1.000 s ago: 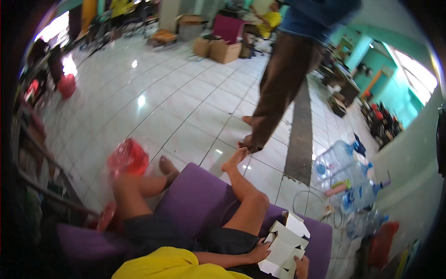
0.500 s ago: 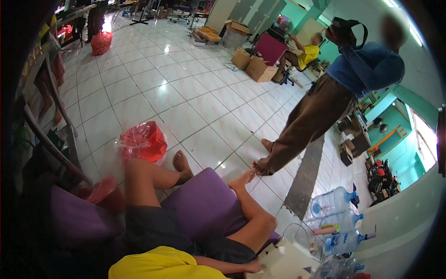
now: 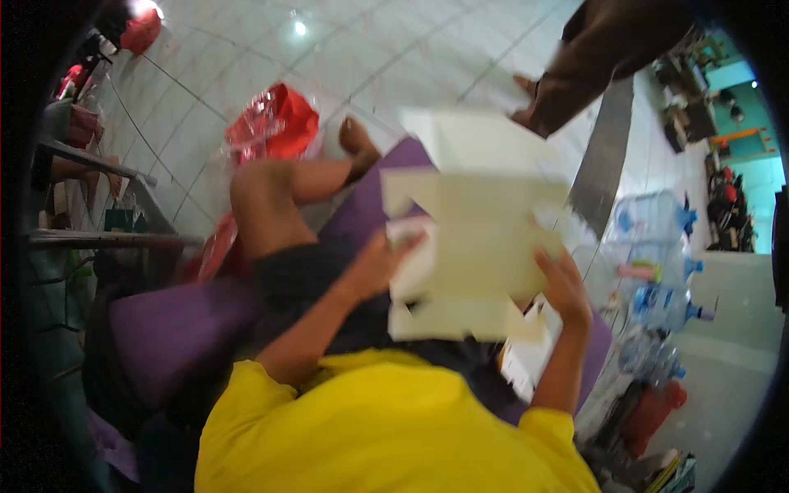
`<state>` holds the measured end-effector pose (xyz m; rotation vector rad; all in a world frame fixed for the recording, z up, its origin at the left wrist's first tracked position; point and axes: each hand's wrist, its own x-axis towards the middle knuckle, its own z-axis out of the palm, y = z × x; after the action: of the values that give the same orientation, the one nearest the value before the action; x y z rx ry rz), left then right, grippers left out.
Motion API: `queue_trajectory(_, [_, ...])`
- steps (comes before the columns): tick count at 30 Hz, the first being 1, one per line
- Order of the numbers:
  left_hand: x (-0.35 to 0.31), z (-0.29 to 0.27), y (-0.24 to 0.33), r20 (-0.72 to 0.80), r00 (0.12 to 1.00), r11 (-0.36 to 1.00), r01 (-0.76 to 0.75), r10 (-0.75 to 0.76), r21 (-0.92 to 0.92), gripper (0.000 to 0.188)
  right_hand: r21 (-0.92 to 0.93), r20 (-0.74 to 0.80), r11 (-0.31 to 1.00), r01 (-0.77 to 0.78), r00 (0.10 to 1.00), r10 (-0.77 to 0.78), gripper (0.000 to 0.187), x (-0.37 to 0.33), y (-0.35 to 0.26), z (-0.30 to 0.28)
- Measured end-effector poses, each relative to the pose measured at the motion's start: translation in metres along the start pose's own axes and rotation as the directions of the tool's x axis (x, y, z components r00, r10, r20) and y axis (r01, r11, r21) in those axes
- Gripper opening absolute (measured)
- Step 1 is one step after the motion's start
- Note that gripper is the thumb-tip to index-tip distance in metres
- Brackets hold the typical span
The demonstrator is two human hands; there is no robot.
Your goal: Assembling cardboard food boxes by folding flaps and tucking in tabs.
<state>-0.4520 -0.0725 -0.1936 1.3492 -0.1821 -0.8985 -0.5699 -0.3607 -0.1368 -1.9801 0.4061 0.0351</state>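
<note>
Purple seat (image 3: pixel 366 205): white card (image 3: pixel 526 361) near its right edge. Unfolded cream carton (image 3: pixel 485 238): your left hand (image 3: pixel 380 264) and right hand (image 3: pixel 564 287), each grip closed on opposite sides.

Yellow shirt (image 3: pixel 394 427) over dark shorts (image 3: pixel 292 273)

The shirt is plain bright yellow, softly creased across the front, with short sleeves (image 3: pixel 253 398) that leave the forearms (image 3: pixel 311 329) uncovered. The shorts look near black and end above the left knee (image 3: pixel 261 193). The left hand (image 3: pixel 376 264), right hand (image 3: pixel 565 287) and left foot (image 3: pixel 356 138) are bare
</note>
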Motion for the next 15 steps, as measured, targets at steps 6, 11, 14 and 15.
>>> queue_trajectory(6, [0.042,-0.062,-0.070,-0.413,0.911,0.992,-0.070,0.019,-0.108,0.065,0.021,0.231,1.000,-0.017,0.973,0.012,0.044,0.112,0.035,0.187])
queue_trajectory(11, [0.084,-0.041,-0.100,-0.786,0.606,0.890,0.417,-0.120,0.186,0.104,-0.276,0.184,0.958,-0.077,0.974,0.131,0.070,0.096,0.079,0.274])
queue_trajectory(14, [0.086,-0.043,-0.092,-0.752,0.626,0.893,0.435,-0.207,0.116,0.114,-0.365,0.332,0.920,-0.141,0.904,0.270,0.068,0.102,0.065,0.269])
queue_trajectory(15, [0.085,-0.048,-0.089,-0.735,0.634,0.876,0.468,-0.241,0.117,0.115,-0.358,0.318,0.919,-0.163,0.904,0.285,0.068,0.107,0.056,0.259])
